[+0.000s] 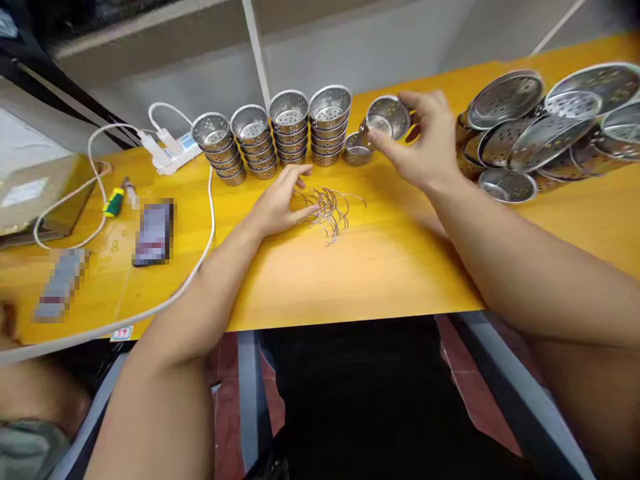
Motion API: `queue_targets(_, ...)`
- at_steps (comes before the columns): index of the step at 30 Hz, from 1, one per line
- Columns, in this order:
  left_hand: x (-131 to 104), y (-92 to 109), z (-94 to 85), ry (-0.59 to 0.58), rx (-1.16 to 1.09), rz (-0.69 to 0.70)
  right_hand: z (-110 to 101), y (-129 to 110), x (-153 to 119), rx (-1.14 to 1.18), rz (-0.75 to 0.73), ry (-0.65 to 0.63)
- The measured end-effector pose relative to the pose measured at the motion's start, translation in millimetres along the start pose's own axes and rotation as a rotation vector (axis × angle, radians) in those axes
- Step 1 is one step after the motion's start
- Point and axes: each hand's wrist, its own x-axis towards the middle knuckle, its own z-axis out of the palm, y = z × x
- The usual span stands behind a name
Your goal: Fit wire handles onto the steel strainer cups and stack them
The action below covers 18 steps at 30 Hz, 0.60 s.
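Observation:
A small perforated metal cup is pinched by its rim between the thumb and fingers of my right hand. It is tilted over another perforated cup standing on the table, partly covering it. My left hand rests with fingers apart at the left edge of a pile of thin curved metal wires. Its thumb reaches onto the wires; whether it touches them I cannot tell. Behind that hand, several stacks of perforated cups stand upright in a row.
Larger and smaller perforated metal containers lie heaped at the right of the yellow table. A power strip, white cable, two blurred phones, a yellow-green-handled tool and a cardboard box are at the left. Another person's leg shows lower left.

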Motion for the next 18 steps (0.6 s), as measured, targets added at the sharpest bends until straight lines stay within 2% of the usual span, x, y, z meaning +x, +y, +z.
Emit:
queue_targets(3,-1.6,-1.5,1.8,0.005,0.014,-0.022,12.4,17.4,7.3,0.049,0.159,-0.013)
queue_targets(6,-2.0,-1.4,1.3,-0.003,0.021,-0.048,24.2,23.5,10.8,0.093,0.232,-0.06)
queue_targets(10,-1.3,-0.3,-1.0,-0.024,0.026,-0.049,30.1,11.6,8.2,0.13,0.207,-0.118)
queue_targets(14,-0.9,0.4,-1.9,-0.036,0.032,-0.046,24.0,-6.0,4.0,0.227,0.259,-0.169)
queue_targets(18,-0.9,1.4,-2.4,-0.04,0.033,-0.059,21.1,-8.8,2.9,0.284,0.297,-0.183)
